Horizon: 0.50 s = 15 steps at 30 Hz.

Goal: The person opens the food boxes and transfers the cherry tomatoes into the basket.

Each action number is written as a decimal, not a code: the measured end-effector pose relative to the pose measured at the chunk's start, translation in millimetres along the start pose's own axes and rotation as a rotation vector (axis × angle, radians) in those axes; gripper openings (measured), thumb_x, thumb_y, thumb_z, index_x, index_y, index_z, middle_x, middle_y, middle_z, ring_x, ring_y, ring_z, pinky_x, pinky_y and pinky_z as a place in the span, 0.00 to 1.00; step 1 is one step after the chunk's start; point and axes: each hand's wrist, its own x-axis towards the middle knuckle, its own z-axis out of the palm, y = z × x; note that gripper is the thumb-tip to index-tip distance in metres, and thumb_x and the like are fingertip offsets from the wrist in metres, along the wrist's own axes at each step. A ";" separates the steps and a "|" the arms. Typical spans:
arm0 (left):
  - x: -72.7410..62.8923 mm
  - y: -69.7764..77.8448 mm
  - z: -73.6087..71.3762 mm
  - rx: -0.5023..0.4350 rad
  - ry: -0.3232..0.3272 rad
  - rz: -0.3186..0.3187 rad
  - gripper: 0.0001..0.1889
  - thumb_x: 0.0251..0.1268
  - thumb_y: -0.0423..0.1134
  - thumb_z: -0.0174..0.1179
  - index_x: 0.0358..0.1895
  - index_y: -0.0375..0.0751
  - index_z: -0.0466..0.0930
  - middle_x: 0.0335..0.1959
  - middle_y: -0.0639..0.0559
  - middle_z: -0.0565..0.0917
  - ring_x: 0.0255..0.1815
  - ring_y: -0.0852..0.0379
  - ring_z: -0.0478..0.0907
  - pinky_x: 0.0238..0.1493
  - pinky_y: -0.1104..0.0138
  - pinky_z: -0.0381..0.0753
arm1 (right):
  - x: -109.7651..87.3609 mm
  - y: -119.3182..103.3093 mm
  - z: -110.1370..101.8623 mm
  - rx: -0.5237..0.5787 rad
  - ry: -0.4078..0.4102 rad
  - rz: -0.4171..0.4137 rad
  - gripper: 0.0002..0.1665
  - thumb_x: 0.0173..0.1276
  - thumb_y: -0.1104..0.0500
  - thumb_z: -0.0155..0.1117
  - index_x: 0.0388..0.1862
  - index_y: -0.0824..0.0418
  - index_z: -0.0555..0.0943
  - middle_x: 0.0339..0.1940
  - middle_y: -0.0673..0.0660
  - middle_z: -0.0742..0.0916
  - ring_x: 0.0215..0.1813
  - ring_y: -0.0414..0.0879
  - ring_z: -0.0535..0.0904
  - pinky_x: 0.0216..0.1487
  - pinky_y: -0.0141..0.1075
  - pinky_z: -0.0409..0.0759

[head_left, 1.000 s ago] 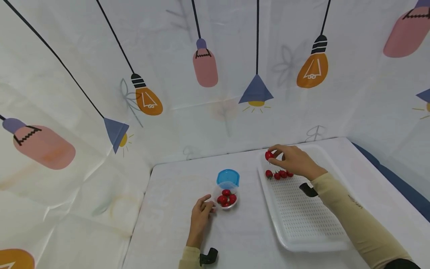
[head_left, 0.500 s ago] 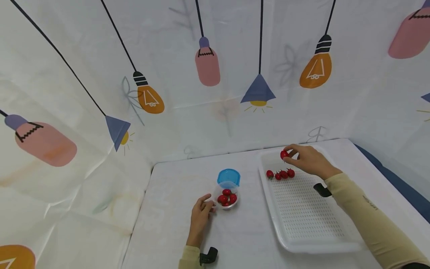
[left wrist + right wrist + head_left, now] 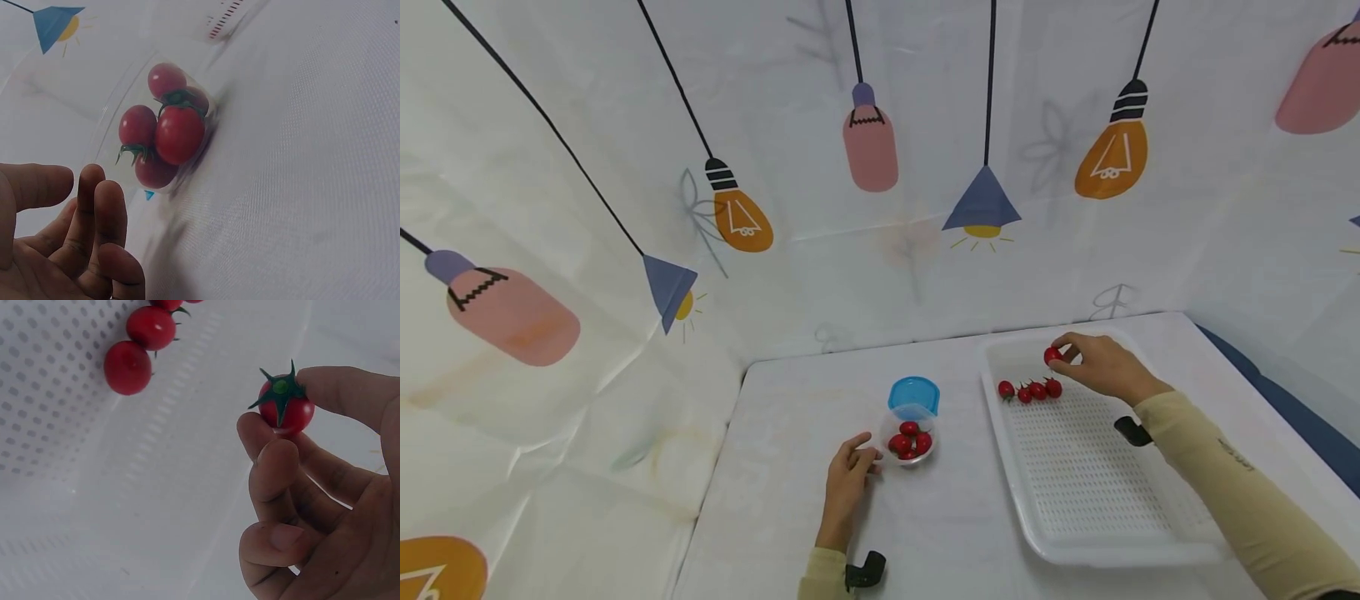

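My right hand (image 3: 1101,364) pinches a cherry tomato (image 3: 287,412) between thumb and fingertips, its green calyx showing in the right wrist view. This is above the far end of a white perforated basket tray (image 3: 1030,533). Below it, a row of several cherry tomatoes (image 3: 1037,391) lies in the tray. My left hand (image 3: 847,479) rests on the table with relaxed fingers, just left of a clear round tub (image 3: 931,423). Several tomatoes (image 3: 180,134) sit in that tub. Nothing is between the left fingers in the left wrist view.
A blue lid (image 3: 914,392) lies right behind the tub, overlapping its rim in the head view. The white table (image 3: 790,442) ends at a printed curtain (image 3: 925,292) behind and to the left. The tray's raised walls stand on the right side.
The right hand has moved right with its tomato, then slightly down and toward me over the tray. The left hand and the tub stay in place.
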 end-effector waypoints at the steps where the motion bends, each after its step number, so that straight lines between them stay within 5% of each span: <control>1: -0.3 0.1 -0.2 0.001 0.002 -0.002 0.19 0.76 0.41 0.58 0.65 0.38 0.75 0.42 0.46 0.87 0.40 0.52 0.82 0.42 0.63 0.75 | 0.1 1.7 1.1 -0.003 -0.005 -0.001 0.25 0.72 0.45 0.66 0.57 0.63 0.80 0.43 0.61 0.89 0.44 0.57 0.84 0.42 0.55 0.81; 15: -1.0 -0.1 0.3 0.003 0.007 -0.004 0.19 0.76 0.41 0.57 0.65 0.40 0.76 0.41 0.48 0.87 0.41 0.52 0.82 0.44 0.63 0.75 | -0.2 20.0 9.2 -0.028 -0.098 0.000 0.22 0.72 0.52 0.65 0.54 0.69 0.79 0.39 0.62 0.88 0.37 0.53 0.84 0.35 0.50 0.81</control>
